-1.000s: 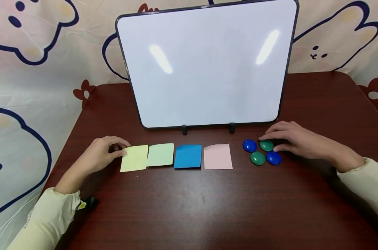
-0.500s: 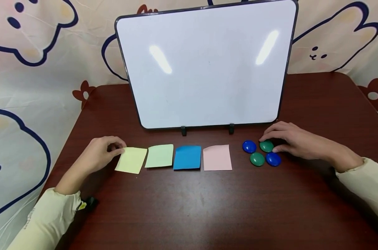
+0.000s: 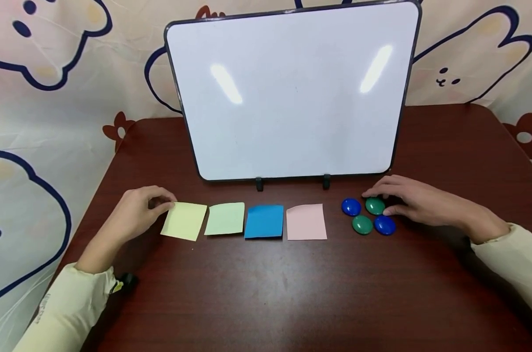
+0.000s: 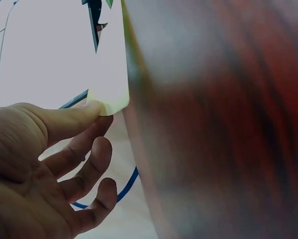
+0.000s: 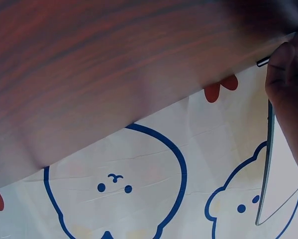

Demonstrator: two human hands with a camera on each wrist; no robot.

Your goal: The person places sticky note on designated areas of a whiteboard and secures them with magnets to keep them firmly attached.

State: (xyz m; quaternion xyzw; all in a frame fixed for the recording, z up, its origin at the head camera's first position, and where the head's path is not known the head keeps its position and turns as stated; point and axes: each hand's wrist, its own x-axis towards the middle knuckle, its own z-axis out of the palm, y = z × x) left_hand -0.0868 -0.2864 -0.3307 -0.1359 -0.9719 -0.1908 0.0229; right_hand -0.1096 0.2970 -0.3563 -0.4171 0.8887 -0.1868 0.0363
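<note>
My left hand (image 3: 139,211) pinches the upper left corner of a yellow sticky note (image 3: 184,222) between thumb and fingers. In the left wrist view that note (image 4: 111,69) stands tilted up from the thumb (image 4: 74,119). To its right lie a pale green sticky note (image 3: 225,219), a blue one (image 3: 264,221) and a pink one (image 3: 306,222) in a row. My right hand (image 3: 409,198) has thumb and finger on opposite sides of a green round magnet (image 3: 375,206). Against it sit two blue magnets (image 3: 351,207) and another green magnet (image 3: 362,225). The right wrist view shows only part of that hand.
Behind the notes a white board (image 3: 288,98) with a dark frame stands tilted on small black feet (image 3: 326,182). The dark reddish wooden table (image 3: 266,293) extends toward me. A cartoon-printed curtain (image 3: 33,132) hangs behind and at the left.
My left hand has drawn the yellow note slightly left, away from the pale green one, and turned it a little. The right hand has barely moved, and the magnets stay put.
</note>
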